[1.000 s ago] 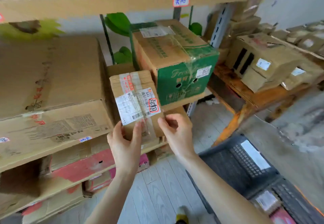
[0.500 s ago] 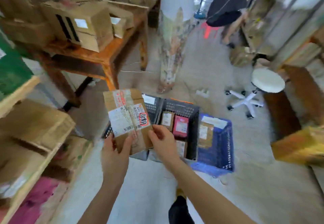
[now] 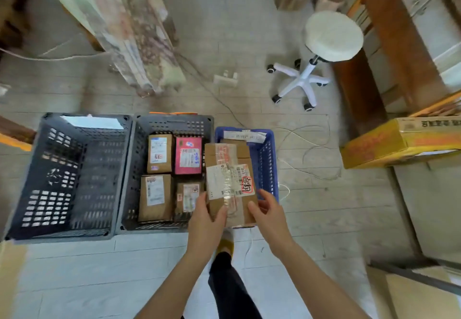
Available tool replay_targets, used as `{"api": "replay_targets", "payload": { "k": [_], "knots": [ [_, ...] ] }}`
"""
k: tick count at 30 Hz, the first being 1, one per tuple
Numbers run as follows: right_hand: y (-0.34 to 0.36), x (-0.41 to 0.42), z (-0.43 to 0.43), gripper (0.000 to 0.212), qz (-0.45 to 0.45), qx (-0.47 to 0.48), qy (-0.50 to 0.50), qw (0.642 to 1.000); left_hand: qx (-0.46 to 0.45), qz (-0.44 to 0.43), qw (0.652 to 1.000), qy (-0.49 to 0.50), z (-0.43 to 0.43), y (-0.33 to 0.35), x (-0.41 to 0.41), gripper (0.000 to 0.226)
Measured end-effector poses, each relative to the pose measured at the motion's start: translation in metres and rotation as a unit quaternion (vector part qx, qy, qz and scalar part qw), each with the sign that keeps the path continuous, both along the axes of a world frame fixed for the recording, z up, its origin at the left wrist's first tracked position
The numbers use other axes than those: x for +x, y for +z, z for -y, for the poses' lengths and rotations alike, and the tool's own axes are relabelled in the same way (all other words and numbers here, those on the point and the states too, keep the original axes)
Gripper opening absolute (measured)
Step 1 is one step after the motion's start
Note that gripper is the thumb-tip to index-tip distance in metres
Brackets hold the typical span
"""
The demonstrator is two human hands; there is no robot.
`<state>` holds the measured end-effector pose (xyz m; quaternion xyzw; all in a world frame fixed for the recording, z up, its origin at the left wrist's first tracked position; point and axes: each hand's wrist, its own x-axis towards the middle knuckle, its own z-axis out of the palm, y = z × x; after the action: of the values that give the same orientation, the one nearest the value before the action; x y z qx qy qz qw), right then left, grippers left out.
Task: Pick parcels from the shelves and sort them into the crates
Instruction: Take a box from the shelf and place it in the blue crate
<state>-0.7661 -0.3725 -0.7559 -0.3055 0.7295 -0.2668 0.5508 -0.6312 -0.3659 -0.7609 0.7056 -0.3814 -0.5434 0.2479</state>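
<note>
Head view, near to far. Left hand point(image 3: 207, 215) and right hand point(image 3: 270, 215) clamped on near end of brown parcel point(image 3: 229, 181), one grip per side, label face up. Parcel held above seam between middle grey crate point(image 3: 172, 124) and blue crate point(image 3: 268, 159), overlapping blue crate more. Middle grey crate loaded with four parcels; left grey crate point(image 3: 74, 129) apparently bare except a paper slip at far rim. Blue crate contents mostly hidden behind parcel. Step in hand, as judged: carry complete, placement pending. Next move calls for reading red-marked label, confirming target crate, lowering parcel flat, then opening both grips. Beyond crates: white stool point(image 3: 333, 35) on floor, well apart.
</note>
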Motion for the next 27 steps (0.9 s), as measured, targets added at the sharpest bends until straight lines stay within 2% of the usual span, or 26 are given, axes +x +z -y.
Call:
{"api": "replay_targets", "payload": {
  "k": [2,7,12,14,18,20,23,24,26,27],
  "knots": [
    [-0.041,-0.024,0.015,0.032,-0.007,0.044,-0.006,0.999,0.032,0.018,0.999,-0.034,0.018,-0.040,-0.024,0.048],
    [-0.173,-0.065,0.043,0.028,-0.027,0.150,-0.001,0.988,0.115,0.096,0.982,-0.113,0.050,-0.176,-0.065,0.031],
    [-0.309,-0.085,0.054,0.017,-0.039,0.213,0.026,0.976,0.195,0.146,0.953,-0.180,0.064,-0.313,-0.082,0.034],
    [-0.356,-0.088,0.056,0.020,-0.047,0.226,0.046,0.972,0.212,0.158,0.945,-0.193,0.067,-0.355,-0.085,0.032],
    [-0.428,-0.086,0.058,0.014,-0.072,0.262,0.072,0.960,0.238,0.185,0.932,-0.201,0.073,-0.412,-0.091,0.030],
    [-0.452,-0.083,0.059,0.028,-0.075,0.273,0.053,0.958,0.255,0.181,0.932,-0.181,0.075,-0.433,-0.094,0.027],
    [-0.473,-0.080,0.060,0.007,-0.051,0.281,0.036,0.958,0.285,0.170,0.931,-0.150,0.077,-0.457,-0.101,0.025],
    [-0.476,-0.080,0.059,0.006,-0.044,0.275,0.035,0.960,0.291,0.169,0.930,-0.145,0.078,-0.461,-0.103,0.026],
    [-0.483,-0.079,0.059,0.032,-0.036,0.256,0.037,0.965,0.291,0.168,0.929,-0.154,0.077,-0.467,-0.106,0.028],
    [-0.486,-0.078,0.060,0.039,-0.035,0.246,0.036,0.968,0.288,0.165,0.931,-0.154,0.076,-0.470,-0.108,0.029]
  ]
}}
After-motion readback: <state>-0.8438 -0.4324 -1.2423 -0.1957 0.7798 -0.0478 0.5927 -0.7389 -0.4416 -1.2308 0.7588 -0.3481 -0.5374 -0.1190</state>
